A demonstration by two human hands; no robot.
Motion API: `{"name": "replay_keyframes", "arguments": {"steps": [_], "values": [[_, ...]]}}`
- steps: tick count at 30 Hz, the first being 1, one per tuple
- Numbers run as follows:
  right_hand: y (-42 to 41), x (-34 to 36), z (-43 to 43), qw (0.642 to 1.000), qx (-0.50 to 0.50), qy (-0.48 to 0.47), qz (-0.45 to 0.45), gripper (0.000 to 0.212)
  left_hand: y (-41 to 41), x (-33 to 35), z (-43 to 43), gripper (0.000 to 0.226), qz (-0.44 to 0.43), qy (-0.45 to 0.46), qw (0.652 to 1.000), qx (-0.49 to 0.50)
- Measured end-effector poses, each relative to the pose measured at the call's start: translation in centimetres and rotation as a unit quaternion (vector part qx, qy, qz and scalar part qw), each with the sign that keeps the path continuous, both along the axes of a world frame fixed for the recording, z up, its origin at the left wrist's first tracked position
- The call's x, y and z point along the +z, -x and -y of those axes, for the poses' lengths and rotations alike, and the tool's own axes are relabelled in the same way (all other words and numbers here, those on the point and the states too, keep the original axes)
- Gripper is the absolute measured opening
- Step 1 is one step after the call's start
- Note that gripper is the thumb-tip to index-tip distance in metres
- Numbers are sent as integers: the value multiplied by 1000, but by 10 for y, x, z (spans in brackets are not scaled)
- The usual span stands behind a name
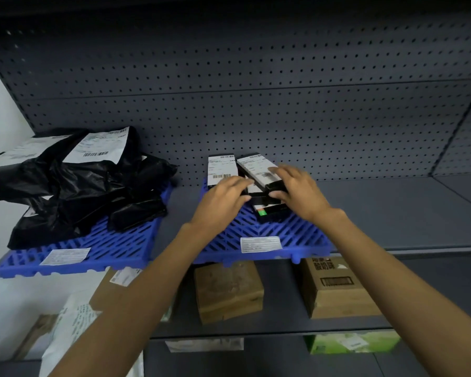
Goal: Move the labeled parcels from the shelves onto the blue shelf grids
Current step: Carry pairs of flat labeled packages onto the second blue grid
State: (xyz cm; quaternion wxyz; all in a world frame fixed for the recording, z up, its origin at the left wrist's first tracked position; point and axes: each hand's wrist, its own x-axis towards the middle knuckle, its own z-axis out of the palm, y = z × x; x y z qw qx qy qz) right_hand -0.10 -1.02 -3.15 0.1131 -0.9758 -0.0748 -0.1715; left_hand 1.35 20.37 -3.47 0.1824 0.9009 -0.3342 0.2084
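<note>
Left hand (223, 198), right hand (301, 190) grip labeled parcel stack (257, 170) between them, atop blue grid (297, 235).

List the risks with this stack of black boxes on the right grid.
1. The top box lies tilted across the stack, held by the right hand. Released like that, it may slide off onto the right blue grid.
2. The left hand touches the stack close to the rear labeled box; a nudge could shift that box.
</note>
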Motion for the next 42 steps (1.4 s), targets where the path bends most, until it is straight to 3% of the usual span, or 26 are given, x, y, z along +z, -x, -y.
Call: {"name": "replay_keyframes", "arguments": {"steps": [4, 10, 17, 23, 26, 29, 33, 42], "values": [[-4, -8, 17, 990, 44, -83, -103, 65, 9, -13, 27, 57, -68, 17, 996, 56], [-10, -13, 24, 985, 73, -134, -83, 63, 14, -26, 50, 72, -140, 77, 982, 102], [-6, -18, 35, 979, 122, -146, -76, 66, 21, -30, 74, 69, -147, 172, 964, 137], [1, -26, 52, 970, 178, -148, -68, 69, 36, -29, 81, 66, -144, 186, 959, 158], [3, -33, 58, 966, 207, -139, -67, 76, 45, -32, 79, 69, -112, 142, 971, 154], [2, -38, 57, 963, 223, -145, -52, 80, 47, -36, 76, 76, -40, 20, 984, 172], [0, -46, 49, 971, 205, -124, 0, 76, 38, -40, 74, 83, 72, -96, 968, 220], [-21, -52, 28, 982, 156, -101, 16, 75, -3, -39, 64, 95, 17, -156, 944, 290]]}}
